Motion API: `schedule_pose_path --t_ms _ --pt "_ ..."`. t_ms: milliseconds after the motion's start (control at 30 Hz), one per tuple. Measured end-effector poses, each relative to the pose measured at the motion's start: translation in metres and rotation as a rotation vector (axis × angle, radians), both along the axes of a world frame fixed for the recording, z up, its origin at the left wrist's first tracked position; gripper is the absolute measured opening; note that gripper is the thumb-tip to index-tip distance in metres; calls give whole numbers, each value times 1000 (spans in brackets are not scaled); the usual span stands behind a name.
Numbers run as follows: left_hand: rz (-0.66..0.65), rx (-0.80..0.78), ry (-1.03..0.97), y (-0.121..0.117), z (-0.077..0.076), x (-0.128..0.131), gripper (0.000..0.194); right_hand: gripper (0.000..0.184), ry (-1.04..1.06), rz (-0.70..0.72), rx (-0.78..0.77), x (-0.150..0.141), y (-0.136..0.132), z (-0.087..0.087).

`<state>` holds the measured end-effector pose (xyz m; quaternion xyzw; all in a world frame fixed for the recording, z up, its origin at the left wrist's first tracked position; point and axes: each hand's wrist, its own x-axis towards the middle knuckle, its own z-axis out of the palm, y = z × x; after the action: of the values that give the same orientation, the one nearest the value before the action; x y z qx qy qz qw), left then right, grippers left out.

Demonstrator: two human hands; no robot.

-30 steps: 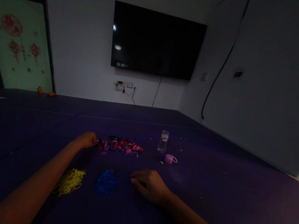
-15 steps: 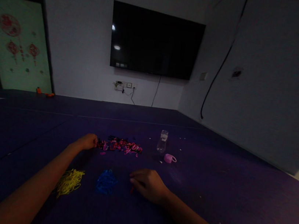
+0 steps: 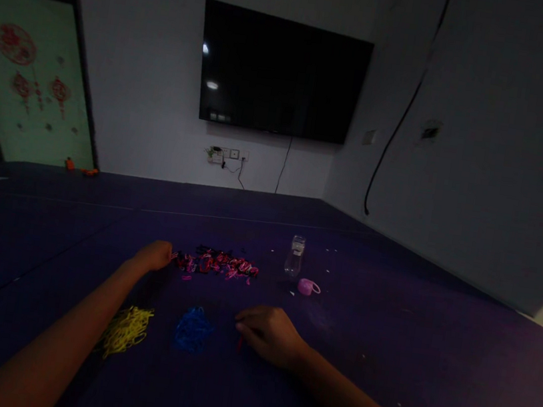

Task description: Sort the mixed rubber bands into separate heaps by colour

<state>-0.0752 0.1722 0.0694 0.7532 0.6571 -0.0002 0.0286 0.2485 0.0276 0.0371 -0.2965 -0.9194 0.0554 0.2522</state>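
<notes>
My left hand (image 3: 156, 255) is closed at the left end of a long pile of mixed pink, red and black rubber bands (image 3: 222, 264); its fingertips are hidden, so what they pinch cannot be seen. Lower down, my right hand (image 3: 269, 332) rests low over the purple floor, fingers curled and pressed together. A small red band (image 3: 240, 342) shows just below its thumb; whether the fingers grip it is unclear. Between my forearms lie a heap of blue rubber bands (image 3: 193, 330) and a heap of yellow rubber bands (image 3: 127, 330), the yellow one partly behind my left forearm.
A clear bottle (image 3: 295, 257) stands uncapped right of the mixed pile, with a pink cap (image 3: 306, 287) with a loop beside it. Small white scraps dot the purple floor (image 3: 382, 354). A television (image 3: 284, 77) hangs on the far wall, and a black cable runs down the right wall.
My left hand has shifted slightly left, away from the edge of the mixed pile. The right hand and the heaps have stayed in place.
</notes>
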Motion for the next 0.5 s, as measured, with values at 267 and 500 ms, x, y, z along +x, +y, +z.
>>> schedule_pose_path --t_ms 267,500 --pt "-103 17 -55 0 -1 10 13 29 -3 16 -22 0 -3 5" --pt "-106 1 -23 -2 -2 8 15 29 -14 11 -18 -1 -2 4"
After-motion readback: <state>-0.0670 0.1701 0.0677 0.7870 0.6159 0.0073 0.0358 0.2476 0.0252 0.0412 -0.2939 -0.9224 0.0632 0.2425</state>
